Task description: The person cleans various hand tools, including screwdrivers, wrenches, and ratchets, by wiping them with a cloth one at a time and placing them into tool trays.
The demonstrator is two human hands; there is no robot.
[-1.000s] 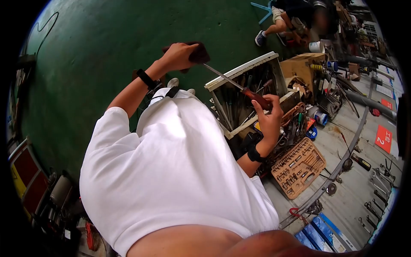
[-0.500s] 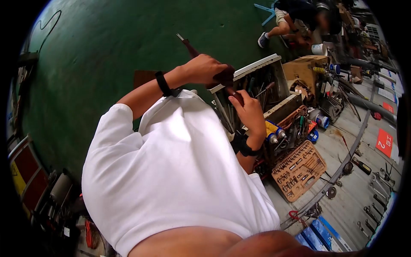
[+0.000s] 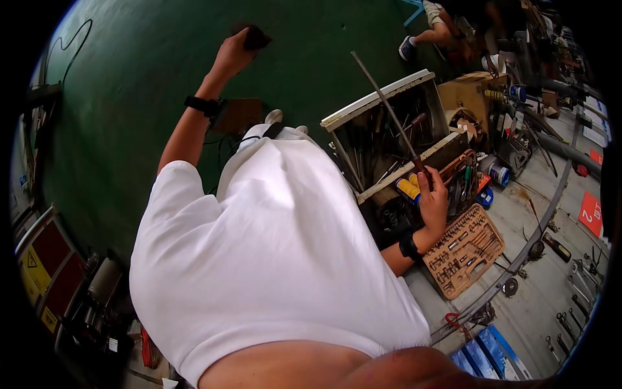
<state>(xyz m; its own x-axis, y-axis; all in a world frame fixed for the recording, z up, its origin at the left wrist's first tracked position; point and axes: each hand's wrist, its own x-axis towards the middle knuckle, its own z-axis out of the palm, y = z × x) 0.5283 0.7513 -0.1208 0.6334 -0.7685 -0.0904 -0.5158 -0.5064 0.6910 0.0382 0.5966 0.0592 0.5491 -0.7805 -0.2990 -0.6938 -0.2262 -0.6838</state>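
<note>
My left hand (image 3: 233,55), out over the green floor at the upper left, is closed on a dark reddish-brown cloth (image 3: 255,37). On the right, my right hand (image 3: 433,201) is wrapped round the brown handle of a long screwdriver (image 3: 389,109). Its metal shaft slants up and left, with the tip free in the air. Behind the shaft lies an open drawer (image 3: 378,97) with many tools in it. The cloth and the screwdriver are well apart. Below my right hand is an orange socket set case (image 3: 468,251).
Yellow-capped spray cans (image 3: 409,187) stand beside the drawer. A cardboard box (image 3: 463,94) is behind it. Wrenches (image 3: 562,327) and blue packages (image 3: 490,353) lie on the grey bench (image 3: 518,292). Another person's leg (image 3: 431,35) shows at the top right.
My left hand has swung up and left with the cloth, away from the screwdriver. My right hand has moved right and down, and the whole shaft now shows, pointing up.
</note>
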